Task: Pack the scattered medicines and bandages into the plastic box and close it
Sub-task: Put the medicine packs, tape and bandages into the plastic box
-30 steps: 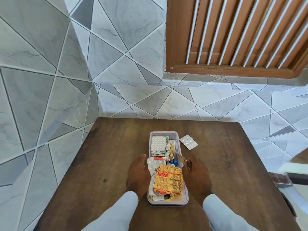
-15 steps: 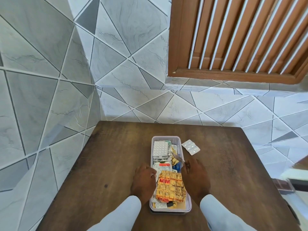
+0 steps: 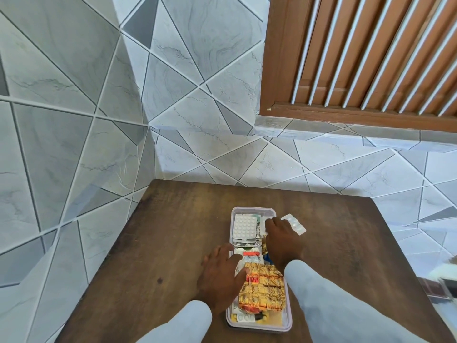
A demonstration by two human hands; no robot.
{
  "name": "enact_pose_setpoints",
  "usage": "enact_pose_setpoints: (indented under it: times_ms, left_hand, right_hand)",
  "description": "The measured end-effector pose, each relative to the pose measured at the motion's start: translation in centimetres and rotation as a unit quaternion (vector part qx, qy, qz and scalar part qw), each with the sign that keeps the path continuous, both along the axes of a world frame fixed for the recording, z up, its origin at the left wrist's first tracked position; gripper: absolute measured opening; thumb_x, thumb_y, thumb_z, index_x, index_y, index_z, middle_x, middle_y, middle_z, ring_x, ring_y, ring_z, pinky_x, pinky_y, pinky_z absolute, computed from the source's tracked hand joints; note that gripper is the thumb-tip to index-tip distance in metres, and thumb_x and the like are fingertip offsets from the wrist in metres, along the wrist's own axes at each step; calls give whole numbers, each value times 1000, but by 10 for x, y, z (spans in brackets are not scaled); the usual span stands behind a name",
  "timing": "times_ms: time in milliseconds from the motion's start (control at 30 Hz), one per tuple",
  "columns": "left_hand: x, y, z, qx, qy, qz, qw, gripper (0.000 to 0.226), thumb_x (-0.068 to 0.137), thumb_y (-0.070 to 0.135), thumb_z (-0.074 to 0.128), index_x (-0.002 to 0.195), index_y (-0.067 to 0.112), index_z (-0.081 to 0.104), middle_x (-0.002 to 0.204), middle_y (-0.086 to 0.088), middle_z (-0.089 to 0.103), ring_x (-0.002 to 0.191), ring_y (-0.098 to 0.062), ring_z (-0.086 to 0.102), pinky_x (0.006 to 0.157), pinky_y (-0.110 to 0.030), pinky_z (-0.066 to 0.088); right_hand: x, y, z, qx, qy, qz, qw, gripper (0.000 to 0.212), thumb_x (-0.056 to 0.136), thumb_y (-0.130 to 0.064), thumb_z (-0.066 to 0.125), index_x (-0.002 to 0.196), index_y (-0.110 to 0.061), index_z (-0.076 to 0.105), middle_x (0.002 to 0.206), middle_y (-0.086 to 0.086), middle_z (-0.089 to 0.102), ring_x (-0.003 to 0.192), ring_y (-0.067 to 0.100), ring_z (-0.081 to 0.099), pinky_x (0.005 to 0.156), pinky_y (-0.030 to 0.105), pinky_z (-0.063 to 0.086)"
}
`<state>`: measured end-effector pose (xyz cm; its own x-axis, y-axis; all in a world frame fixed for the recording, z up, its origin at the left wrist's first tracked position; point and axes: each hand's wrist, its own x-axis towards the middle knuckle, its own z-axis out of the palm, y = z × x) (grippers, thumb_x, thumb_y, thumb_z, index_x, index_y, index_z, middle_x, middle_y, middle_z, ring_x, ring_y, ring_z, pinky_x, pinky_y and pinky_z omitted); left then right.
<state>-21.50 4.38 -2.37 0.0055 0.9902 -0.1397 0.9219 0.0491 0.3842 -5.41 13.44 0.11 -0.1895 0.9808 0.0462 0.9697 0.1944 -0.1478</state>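
Sitting near the middle of a dark wooden table [image 3: 153, 243], the plastic box [image 3: 289, 325] lies lidless with its long side running away from the person; its walls are clear with a faint lilac tint, and it is full of medicine strips. A gold foil packet [image 3: 262, 290] with red print lies crumpled across the near half; beyond it a small packet with a red band [image 3: 251, 254] shows between the two hands; at the far left a white blister sheet [image 3: 244, 227] of round tablets rests on top of silvery strips; a white blister strip and something yellow lie under the foil at the near end.

The left hand [image 3: 221, 273] rests on the table against the box's left wall, fingers spread and fairly straight, the thumb lying on the near left edge of the gold foil packet; it holds nothing that can be seen. The right hand [image 3: 282, 240] reaches over the box's right side towards its far end, knuckles up, fingers bent downwards over the contents; whether they pinch anything cannot be told, since the hand hides its own fingertips and the view is a little blurred. Just beside that hand, outside the box on the table, a loose blister strip [image 3: 295, 224] lies at a slant, partly covered by the fingers. Both forearms wear pale blue sleeves [image 3: 319, 293]; grey patterned tiles [image 3: 74, 120] cover the walls behind, and a brown slatted shutter [image 3: 358, 58] fills the upper right.
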Motion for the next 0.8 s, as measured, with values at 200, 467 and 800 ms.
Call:
enact_pose_setpoints:
  times_ms: [200,467,800]
  left_hand:
    - [-2,12,2,18,-8,-23,1000,46,97,54,29,137,36,44,155,12,27,144,-14,18,119,-41,11]
    - [-3,47,12,42,-37,-26,998,42,97,48,34,133,34,50,151,11,33,140,-13,26,117,-37,21]
    - [21,107,28,47,-104,-12,993,36,95,39,48,129,31,53,138,8,53,126,-15,48,109,-31,35]
  right_hand:
    - [3,7,-6,-81,-128,27,988,37,86,-26,60,122,-19,59,127,3,60,119,29,46,99,45,39]
    - [12,8,-7,-73,-39,-13,997,33,87,-21,51,119,-24,61,123,-1,63,115,27,50,95,43,40]
    - [83,7,-17,-118,189,-224,949,38,88,-33,59,121,-16,61,124,6,63,111,27,60,96,34,48]
